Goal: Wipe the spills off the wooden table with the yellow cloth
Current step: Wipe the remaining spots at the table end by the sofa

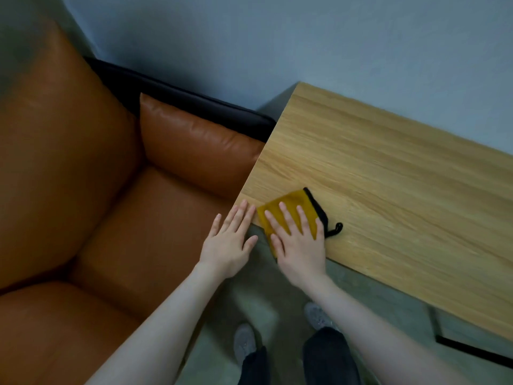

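A yellow cloth (291, 207) with a black trim and loop lies on the near left corner of the wooden table (388, 176), partly hanging over the edge. My right hand (298, 240) presses flat on the cloth with straight, spread fingers. My left hand (230, 240) is flat beside it, off the table's left edge, with its fingertips touching the corner. I cannot make out any spill on the wood.
An orange leather sofa (97, 204) with a cushion (194, 145) stands right against the table's left edge. A grey wall (305, 37) runs behind both. My feet stand on the grey floor (272, 307) in front of the table.
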